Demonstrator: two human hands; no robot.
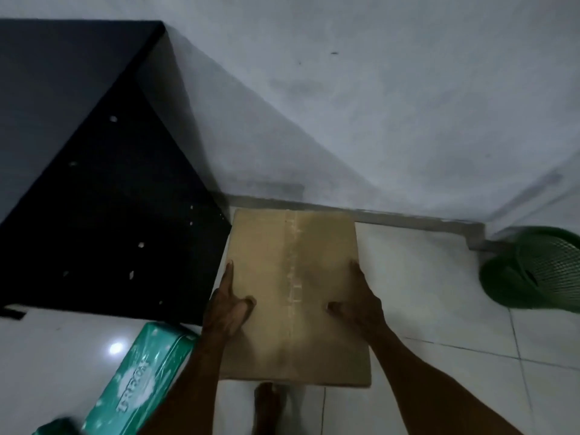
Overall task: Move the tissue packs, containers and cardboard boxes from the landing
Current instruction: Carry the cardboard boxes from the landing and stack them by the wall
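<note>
A brown cardboard box (295,262) with a taped seam down its top sits in front of me, close to the white wall. My left hand (227,304) grips its left side, thumb on top. On the box's right side, my right hand (361,301) holds on the same way. A green tissue pack (141,381) lies on the tiled floor at the lower left, beside my left forearm. Whether the box rests on the floor or is lifted, I cannot tell.
A large black cabinet (94,199) stands at the left, touching the box's left edge. A green plastic basket (539,268) lies on its side at the right. A bare foot (268,406) shows below the box. White floor tiles (439,309) lie to the right.
</note>
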